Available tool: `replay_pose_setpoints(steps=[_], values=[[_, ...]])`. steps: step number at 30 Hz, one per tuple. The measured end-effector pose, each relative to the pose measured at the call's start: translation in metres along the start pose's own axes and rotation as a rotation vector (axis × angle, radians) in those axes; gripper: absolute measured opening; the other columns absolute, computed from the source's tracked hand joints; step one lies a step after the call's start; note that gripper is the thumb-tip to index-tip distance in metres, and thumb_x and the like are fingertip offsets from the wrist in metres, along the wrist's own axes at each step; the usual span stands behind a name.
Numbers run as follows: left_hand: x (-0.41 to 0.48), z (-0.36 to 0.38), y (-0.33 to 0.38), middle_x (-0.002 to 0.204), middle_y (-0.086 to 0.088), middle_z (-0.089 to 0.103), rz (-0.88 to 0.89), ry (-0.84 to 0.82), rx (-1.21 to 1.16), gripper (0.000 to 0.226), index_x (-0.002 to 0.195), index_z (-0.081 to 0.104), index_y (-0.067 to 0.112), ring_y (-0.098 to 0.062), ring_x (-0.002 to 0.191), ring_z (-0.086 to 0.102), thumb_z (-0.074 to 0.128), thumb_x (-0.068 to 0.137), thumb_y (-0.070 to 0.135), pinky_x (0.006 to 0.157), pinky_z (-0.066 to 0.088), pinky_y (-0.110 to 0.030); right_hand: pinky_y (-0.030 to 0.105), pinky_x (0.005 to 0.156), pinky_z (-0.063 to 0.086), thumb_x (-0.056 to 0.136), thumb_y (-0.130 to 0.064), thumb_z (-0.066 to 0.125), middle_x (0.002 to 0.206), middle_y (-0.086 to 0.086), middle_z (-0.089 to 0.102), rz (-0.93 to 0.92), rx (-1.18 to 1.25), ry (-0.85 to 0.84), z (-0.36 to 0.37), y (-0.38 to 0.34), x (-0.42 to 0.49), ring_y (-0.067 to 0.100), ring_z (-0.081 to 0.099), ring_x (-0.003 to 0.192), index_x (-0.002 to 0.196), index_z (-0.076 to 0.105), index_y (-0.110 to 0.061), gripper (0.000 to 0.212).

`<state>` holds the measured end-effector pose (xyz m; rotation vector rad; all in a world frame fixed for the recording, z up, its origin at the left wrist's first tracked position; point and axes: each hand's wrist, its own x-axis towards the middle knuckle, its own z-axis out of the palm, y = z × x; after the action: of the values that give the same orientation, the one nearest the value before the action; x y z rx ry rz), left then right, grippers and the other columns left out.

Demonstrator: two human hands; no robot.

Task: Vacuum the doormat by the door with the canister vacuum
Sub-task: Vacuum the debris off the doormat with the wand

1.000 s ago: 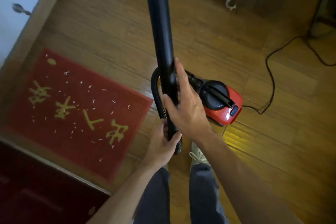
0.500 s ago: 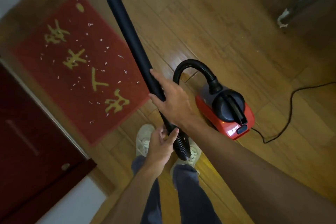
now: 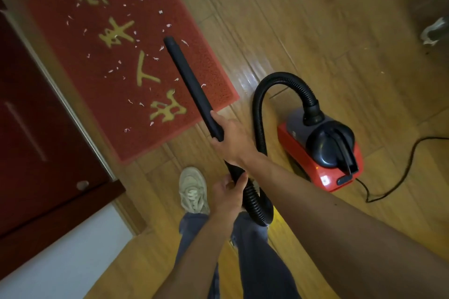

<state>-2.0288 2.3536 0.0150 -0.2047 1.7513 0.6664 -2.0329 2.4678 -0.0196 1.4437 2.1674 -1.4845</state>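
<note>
The red doormat (image 3: 136, 60), strewn with pale scraps (image 3: 160, 11), lies far left by the door (image 3: 36, 128), the canister vacuum (image 3: 320, 150) to its right. The black wand (image 3: 192, 85) has swung down over the mat, ready to start; right hand (image 3: 233, 141) wraps its middle, left hand (image 3: 228, 194) grips its near end.

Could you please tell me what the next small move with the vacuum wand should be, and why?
Probably bring the wand tip down close to the doormat and sweep it across the pale scraps. The tip points over the mat's right part, scraps lie scattered around and beyond it, and the right hand and left hand both grip the wand.
</note>
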Motion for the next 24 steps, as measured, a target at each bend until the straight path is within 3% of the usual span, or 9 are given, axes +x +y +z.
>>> replay_pose_setpoints(steps=[7,12,17,24], values=[[0.027,-0.006,-0.003,0.097,-0.012,0.074,-0.146,-0.069,-0.144,0.02,0.098,0.068,0.007,-0.025,0.09,0.072,0.069,0.092,0.025,0.064,0.062,-0.038,0.042,0.103,0.047,0.091,-0.015,0.064,0.133,0.011,0.06,0.069,-0.082,-0.054,0.022,0.014,0.017,0.027,0.056,0.122,0.146,0.045,-0.015,0.059],[0.039,-0.008,-0.012,0.097,-0.011,0.075,-0.199,-0.065,-0.168,0.022,0.101,0.068,0.008,-0.027,0.089,0.073,0.069,0.091,0.028,0.056,0.059,-0.031,0.042,0.101,0.048,0.092,-0.015,0.064,0.133,0.011,0.059,0.128,-0.131,-0.083,0.037,0.022,0.024,0.028,0.057,0.12,0.144,0.048,-0.016,0.054],[0.04,-0.007,-0.02,0.096,-0.012,0.075,-0.246,-0.101,-0.208,0.019,0.096,0.07,0.01,-0.028,0.086,0.074,0.068,0.092,0.029,0.065,0.06,-0.035,0.038,0.098,0.047,0.093,-0.017,0.064,0.135,0.007,0.057,0.172,-0.162,-0.106,0.047,0.03,0.025,0.026,0.054,0.123,0.145,0.047,-0.02,0.055],[0.041,-0.004,-0.014,0.097,-0.01,0.074,-0.265,-0.094,-0.158,0.017,0.097,0.067,0.011,-0.024,0.085,0.073,0.065,0.095,0.028,0.059,0.058,-0.031,0.035,0.092,0.046,0.093,-0.02,0.062,0.13,0.007,0.058,0.185,-0.115,-0.108,0.048,0.038,0.025,0.025,0.054,0.12,0.144,0.048,-0.02,0.053]])
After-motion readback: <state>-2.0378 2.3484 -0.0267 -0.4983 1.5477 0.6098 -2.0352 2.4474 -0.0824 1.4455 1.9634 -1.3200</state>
